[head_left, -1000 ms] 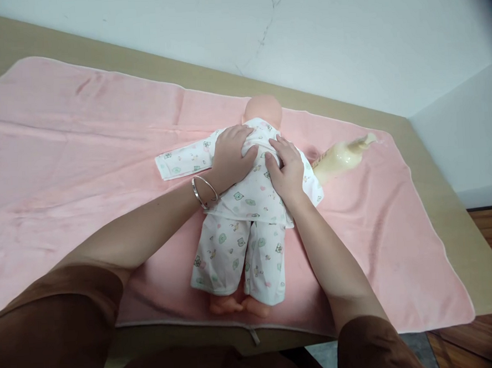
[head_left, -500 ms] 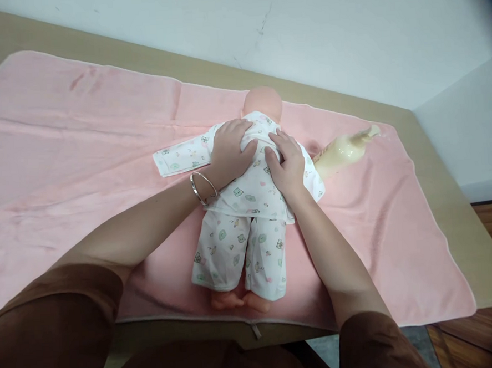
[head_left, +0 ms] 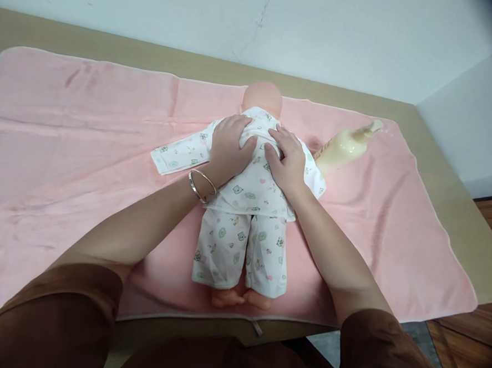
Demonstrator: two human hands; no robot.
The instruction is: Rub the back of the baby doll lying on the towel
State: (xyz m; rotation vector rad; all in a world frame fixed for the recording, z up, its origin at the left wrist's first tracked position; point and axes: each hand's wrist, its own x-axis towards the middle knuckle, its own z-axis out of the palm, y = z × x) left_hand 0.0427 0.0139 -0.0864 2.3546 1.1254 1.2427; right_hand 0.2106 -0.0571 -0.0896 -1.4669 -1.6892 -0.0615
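A baby doll (head_left: 261, 97) lies face down on a pink blanket (head_left: 79, 122), its head toward the wall and its feet toward me. It wears a white printed top (head_left: 255, 190) and matching trousers (head_left: 225, 246). My left hand (head_left: 232, 149) rests flat on the left side of the doll's upper back, fingers stretched out, with a silver bangle (head_left: 198, 186) at the wrist. On the right side of the upper back lies my right hand (head_left: 288, 162), fingers apart. Both hands touch the cloth without gripping it.
A cream pump bottle (head_left: 344, 147) lies on its side on the blanket, right of the doll and close to its right sleeve. The wooden table (head_left: 450, 193) shows around the blanket. A white wall (head_left: 324, 35) rises behind it.
The whole view has shifted very slightly. Both hands stay at the same places on the doll's back, and the doll and bottle have not moved.
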